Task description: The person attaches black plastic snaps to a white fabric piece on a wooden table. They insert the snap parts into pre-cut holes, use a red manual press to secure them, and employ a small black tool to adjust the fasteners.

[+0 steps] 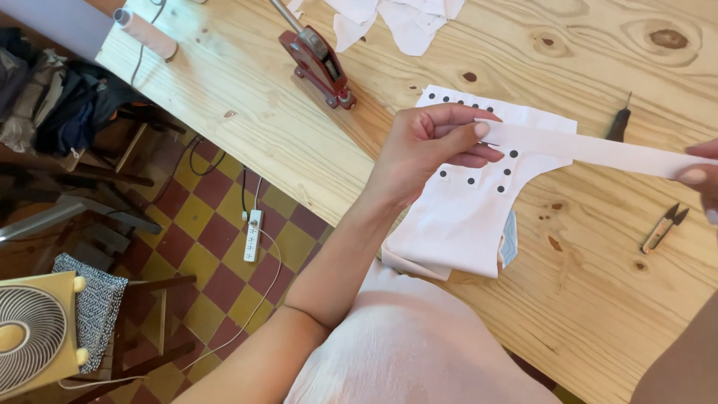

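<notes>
My left hand point(430, 142) pinches one end of a long white fabric strip point(598, 151) between thumb and fingers. My right hand point(703, 179), half out of view at the right edge, pinches the other end, so the strip is stretched taut above the table. Under the strip lies a stack of white fabric pieces point(464, 217) studded with black snaps, near the front edge of the wooden table point(247, 105).
A red hand press point(318, 63) stands at the back. Small thread snips point(662, 228) and a dark awl point(619, 123) lie at the right. White fabric scraps point(396, 19) and a thread spool point(146, 34) sit farther off. Below: power strip point(253, 234), fan point(34, 337), chair.
</notes>
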